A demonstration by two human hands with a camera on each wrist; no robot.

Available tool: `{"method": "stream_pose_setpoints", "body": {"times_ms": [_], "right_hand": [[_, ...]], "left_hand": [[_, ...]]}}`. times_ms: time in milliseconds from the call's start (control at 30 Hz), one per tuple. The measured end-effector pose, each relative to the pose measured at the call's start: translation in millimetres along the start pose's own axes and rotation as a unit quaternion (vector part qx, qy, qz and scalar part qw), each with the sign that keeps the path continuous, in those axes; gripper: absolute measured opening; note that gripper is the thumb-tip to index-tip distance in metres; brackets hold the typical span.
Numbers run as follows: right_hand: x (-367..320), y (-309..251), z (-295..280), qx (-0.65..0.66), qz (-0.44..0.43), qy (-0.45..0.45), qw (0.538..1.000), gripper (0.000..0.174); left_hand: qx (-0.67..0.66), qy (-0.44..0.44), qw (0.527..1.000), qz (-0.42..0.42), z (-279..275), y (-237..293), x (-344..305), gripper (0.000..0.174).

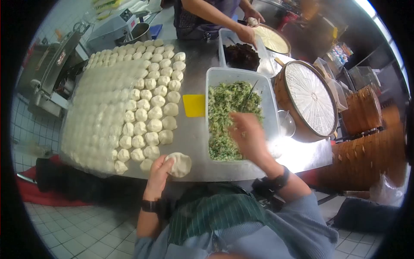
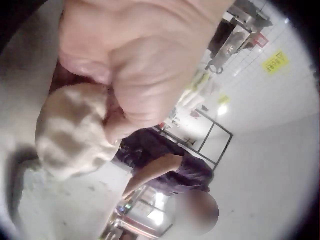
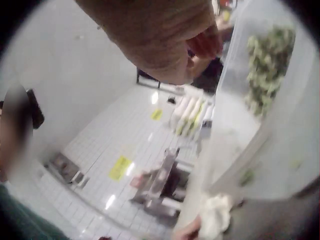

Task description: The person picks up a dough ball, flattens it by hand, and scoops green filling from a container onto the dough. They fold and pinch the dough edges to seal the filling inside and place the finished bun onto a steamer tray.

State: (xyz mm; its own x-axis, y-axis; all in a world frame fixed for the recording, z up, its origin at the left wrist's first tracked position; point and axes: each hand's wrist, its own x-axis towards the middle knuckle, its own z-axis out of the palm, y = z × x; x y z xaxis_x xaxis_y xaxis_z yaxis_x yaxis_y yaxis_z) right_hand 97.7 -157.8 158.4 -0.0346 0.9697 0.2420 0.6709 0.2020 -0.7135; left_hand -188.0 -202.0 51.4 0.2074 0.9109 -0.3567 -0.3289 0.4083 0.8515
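Note:
My left hand (image 1: 157, 176) holds a pale dough round (image 1: 178, 165) by its edge, thumb laid over it, just past the table's near edge. In the left wrist view the dough (image 2: 72, 130) looks soft and dimpled, with the fingers behind it hidden. Blurred, my right hand (image 1: 249, 137) is over the near part of a clear plastic tub (image 1: 271, 118) of chopped green filling (image 1: 226, 108). No tool shows in that hand, and its fingers (image 3: 207, 45) bend loosely in the right wrist view. A dark thin utensil (image 1: 249, 96) leans in the filling.
Rows of dough pieces (image 1: 155, 125), partly under plastic sheet (image 1: 95, 112), fill the table's left. A yellow card (image 1: 194, 105) lies beside the tub. Bamboo steamers (image 1: 310, 99) stand at right. Across the table another person (image 1: 207, 17) works over a tub of dark filling (image 1: 241, 56).

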Motion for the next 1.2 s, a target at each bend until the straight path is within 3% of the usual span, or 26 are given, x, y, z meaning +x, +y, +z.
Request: {"method": "stream_pose_setpoints", "body": {"times_ms": [67, 133, 167, 233, 267, 333, 400, 467, 533, 600, 667, 733, 800, 967, 1200], "right_hand": [[-2.6, 41.9, -36.8, -0.206, -0.039, 0.133, 0.969, 0.035], [-15.3, 78.2, -62.9, -0.289, 0.043, 0.162, 0.942, 0.039], [-26.3, 98.2, -70.7, -0.288, 0.043, 0.164, 0.943, 0.039], [-46.1, 132.1, -74.9, -0.225, 0.151, 0.070, 0.960, 0.043], [-47.0, 142.7, -73.0, -0.223, 0.153, 0.073, 0.960, 0.043], [-55.9, 151.2, -74.6, -0.094, 0.215, -0.060, 0.970, 0.042], [-57.6, 150.5, -77.6, -0.112, 0.166, -0.057, 0.978, 0.038], [-56.4, 153.5, -85.0, -0.123, 0.170, -0.049, 0.976, 0.034], [-49.3, 154.7, -97.4, -0.128, 0.178, -0.106, 0.970, 0.033], [-42.5, 162.9, -110.1, -0.127, 0.150, -0.119, 0.973, 0.031], [-35.0, 171.7, -115.9, -0.127, 0.088, -0.122, 0.980, 0.030], [-18.0, 172.1, -126.1, -0.111, 0.112, -0.158, 0.975, 0.037], [-3.5, 182.1, -127.0, -0.121, 0.065, -0.194, 0.971, 0.037], [28.6, 197.6, -119.7, -0.111, -0.021, -0.173, 0.978, 0.039], [72.2, 214.0, -108.0, -0.126, -0.047, -0.180, 0.974, 0.045]], "left_hand": [[-0.044, 0.009, 0.999, -0.026, 0.4, -2.6, 0.6, 0.021], [-0.064, 0.017, 0.998, -0.023, 5.2, -3.2, 3.7, 0.020], [-0.053, 0.024, 0.998, -0.023, 5.7, -5.2, 7.0, 0.020], [-0.040, 0.033, 0.998, -0.021, 0.9, -13.7, 14.9, 0.020], [-0.011, 0.027, 0.999, -0.035, -4.5, -22.1, 21.0, 0.021], [0.025, 0.004, 0.998, -0.054, -3.0, -28.1, 26.0, 0.021], [0.073, 0.012, 0.995, -0.063, 4.1, -28.1, 27.5, 0.019], [0.079, 0.003, 0.994, -0.079, 16.6, -16.0, 24.3, 0.018], [0.029, 0.010, 0.996, -0.080, 25.5, -7.0, 22.3, 0.017], [0.031, 0.015, 0.996, -0.082, 20.9, -10.8, 25.3, 0.021], [-0.057, 0.025, 0.996, -0.069, 26.4, -6.9, 27.2, 0.023], [-0.066, 0.039, 0.994, -0.078, 45.1, 3.7, 37.1, 0.025], [-0.034, -0.046, 0.998, -0.038, 71.5, 19.2, 47.3, 0.030], [-0.019, -0.007, 0.998, -0.052, 79.5, 5.0, 74.7, 0.032], [-0.008, 0.020, 0.999, -0.041, 84.1, 15.5, 75.0, 0.029]]}}
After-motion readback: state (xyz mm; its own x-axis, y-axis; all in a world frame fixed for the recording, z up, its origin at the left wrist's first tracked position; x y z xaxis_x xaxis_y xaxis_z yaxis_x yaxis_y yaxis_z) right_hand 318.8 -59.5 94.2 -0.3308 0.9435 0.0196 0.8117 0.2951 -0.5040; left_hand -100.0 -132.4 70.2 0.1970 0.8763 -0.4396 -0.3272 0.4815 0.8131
